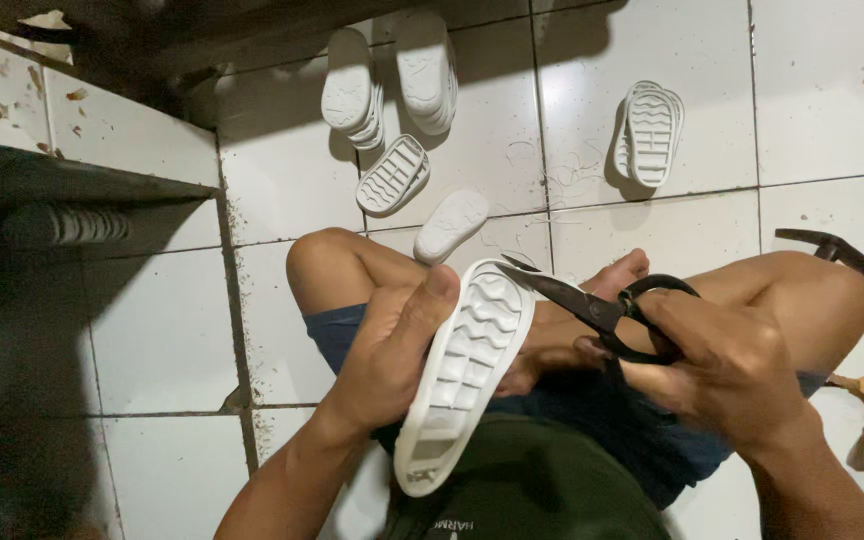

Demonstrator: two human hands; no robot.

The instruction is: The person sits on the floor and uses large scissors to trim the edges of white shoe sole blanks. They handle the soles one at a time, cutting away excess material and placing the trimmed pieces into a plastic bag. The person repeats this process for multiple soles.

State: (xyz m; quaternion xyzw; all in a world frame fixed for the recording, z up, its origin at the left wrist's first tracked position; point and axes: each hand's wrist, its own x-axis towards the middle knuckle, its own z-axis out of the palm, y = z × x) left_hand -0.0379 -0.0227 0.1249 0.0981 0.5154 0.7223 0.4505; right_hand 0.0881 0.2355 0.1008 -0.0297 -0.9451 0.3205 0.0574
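Head view: white sole and black scissors over the lap

Left hand point(392, 345) wrapped tight around white shoe sole point(462, 375), tread side up, long way running from near the belly up toward the knees. Right hand point(727, 370) closed through loops of black scissors point(592, 305), blades a little apart, tips just at the sole's top edge. More white soles point(392, 175) on tiled floor point(652, 230) beyond. No labels seen on these.
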